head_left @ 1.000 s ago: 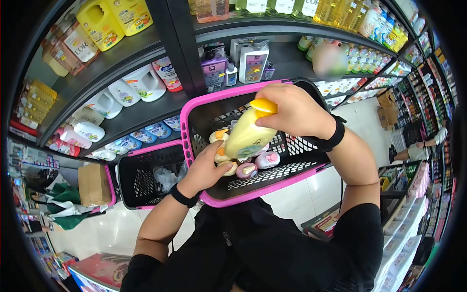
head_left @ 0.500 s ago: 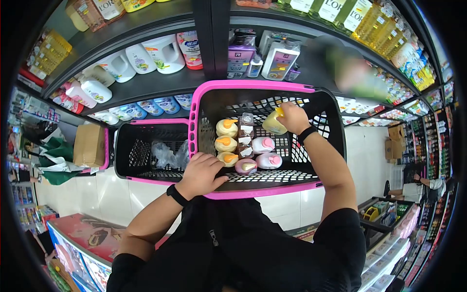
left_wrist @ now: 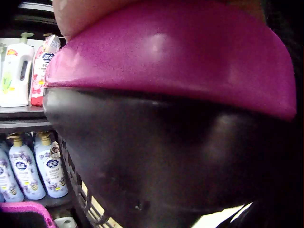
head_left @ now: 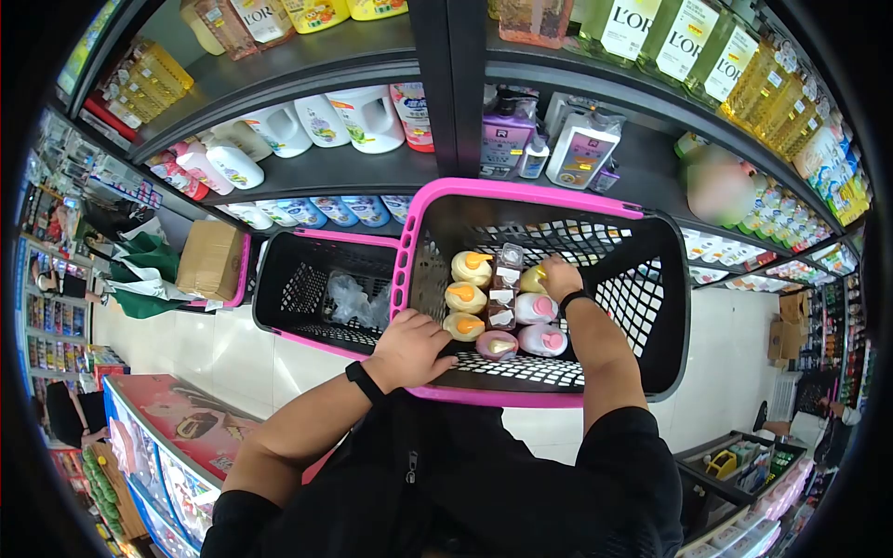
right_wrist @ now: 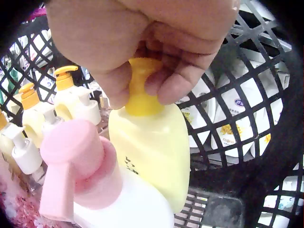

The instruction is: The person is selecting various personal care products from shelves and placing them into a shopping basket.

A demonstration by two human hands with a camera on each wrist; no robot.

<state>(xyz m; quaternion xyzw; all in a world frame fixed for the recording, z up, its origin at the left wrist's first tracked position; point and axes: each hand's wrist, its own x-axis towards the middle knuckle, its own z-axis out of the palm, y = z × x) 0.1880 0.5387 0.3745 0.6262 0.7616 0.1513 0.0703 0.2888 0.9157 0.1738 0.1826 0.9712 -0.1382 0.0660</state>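
Note:
My right hand (head_left: pixel 562 277) is down inside the black basket with the pink rim (head_left: pixel 521 188). It pinches the yellow neck of a pale yellow pump bottle (right_wrist: pixel 149 142), which stands upright behind a white bottle with a pink pump (right_wrist: pixel 76 166). My left hand (head_left: pixel 409 349) rests on the basket's front left corner; the left wrist view shows part of it on top of the pink rim (left_wrist: pixel 175 52). Cream bottles with orange pumps (head_left: pixel 465 298) line the basket's left side. Beside them are brown bottles with clear caps (head_left: pixel 503 299) and a pink bottle (head_left: pixel 497 347).
A second pink-rimmed basket (head_left: pixel 288 284) with crumpled clear plastic (head_left: pixel 349 299) stands to the left, beyond it a cardboard box (head_left: pixel 213 260). Shelves of large bottles (head_left: pixel 367 116) rise just behind the baskets. A red-topped display case (head_left: pixel 186 414) is at lower left.
My right hand has lowered the pale yellow bottle into the basket and moved it left, next to the pink-pump bottles. My left hand has gone from the cream bottles to the basket's rim.

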